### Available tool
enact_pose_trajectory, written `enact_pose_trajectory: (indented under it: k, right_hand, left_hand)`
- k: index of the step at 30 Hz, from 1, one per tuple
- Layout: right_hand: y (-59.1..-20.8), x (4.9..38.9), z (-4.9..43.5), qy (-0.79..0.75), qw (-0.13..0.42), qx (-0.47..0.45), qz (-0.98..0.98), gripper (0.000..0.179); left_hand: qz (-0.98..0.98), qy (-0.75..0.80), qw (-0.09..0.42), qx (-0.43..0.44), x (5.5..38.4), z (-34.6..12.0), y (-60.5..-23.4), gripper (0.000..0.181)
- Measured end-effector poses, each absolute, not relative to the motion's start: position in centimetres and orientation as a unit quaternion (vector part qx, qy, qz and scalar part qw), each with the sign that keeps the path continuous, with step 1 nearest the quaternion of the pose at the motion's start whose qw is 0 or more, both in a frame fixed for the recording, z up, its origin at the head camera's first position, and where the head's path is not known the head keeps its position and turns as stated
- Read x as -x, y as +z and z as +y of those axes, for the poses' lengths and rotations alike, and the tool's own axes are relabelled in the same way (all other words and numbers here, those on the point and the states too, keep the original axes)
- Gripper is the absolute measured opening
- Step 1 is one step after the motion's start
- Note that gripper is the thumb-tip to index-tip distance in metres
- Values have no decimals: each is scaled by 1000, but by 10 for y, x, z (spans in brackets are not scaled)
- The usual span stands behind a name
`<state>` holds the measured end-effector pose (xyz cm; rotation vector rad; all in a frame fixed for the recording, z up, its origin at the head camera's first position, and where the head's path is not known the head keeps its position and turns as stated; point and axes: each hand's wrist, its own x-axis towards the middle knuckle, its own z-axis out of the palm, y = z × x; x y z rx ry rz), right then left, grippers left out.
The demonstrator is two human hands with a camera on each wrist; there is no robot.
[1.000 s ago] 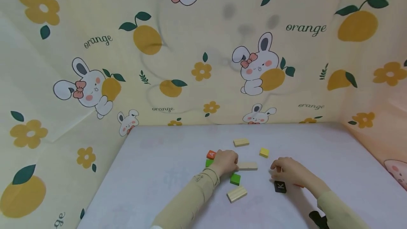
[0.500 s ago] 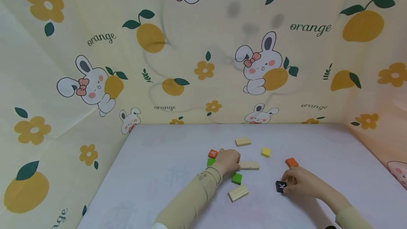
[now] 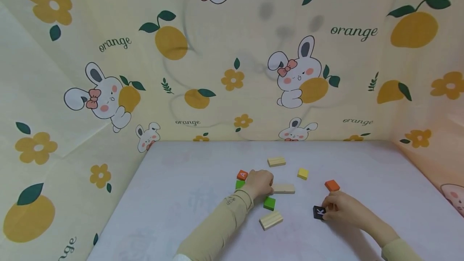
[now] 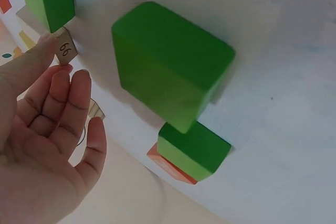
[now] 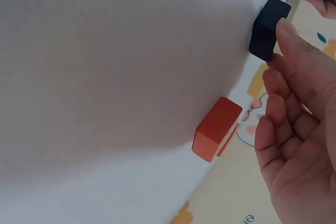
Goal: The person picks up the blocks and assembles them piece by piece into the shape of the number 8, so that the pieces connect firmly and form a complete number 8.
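Observation:
My left hand pinches the left end of a flat wooden block lying on the table. In the left wrist view that wooden block shows the number marks on its end, between thumb and fingertips. On the right, my right hand pinches the right edge of a black letter block marked K. The right wrist view has the black block at the thumb and index fingertips, the other fingers loosely curled. A green block lies just in front of the left hand.
An orange A block and a green block sit left of the left hand. A yellow block, an orange block and wooden blocks lie around the middle. An orange block lies beside the right hand.
My right hand has come from over the far side of the black block to its right edge and now pinches it. The orange block behind has come into sight. The left hand stays put.

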<state>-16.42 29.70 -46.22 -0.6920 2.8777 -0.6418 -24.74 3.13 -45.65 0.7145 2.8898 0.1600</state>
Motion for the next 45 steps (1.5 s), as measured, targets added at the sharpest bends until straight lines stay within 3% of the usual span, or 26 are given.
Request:
enact_pose_trajectory:
  k: [19, 34, 45]
  right_hand:
    - [-456, 173, 279, -183, 98, 207, 956, 9]
    - [-454, 191, 264, -165, 65, 224, 958, 14]
    - [-452, 202, 252, -151, 86, 199, 964, 19]
  left_hand:
    - [960, 30, 63, -272, 248, 27, -459, 19]
    - [959, 29, 65, -275, 250, 29, -459, 18]
    - [959, 27, 65, -276, 251, 28, -458, 18]
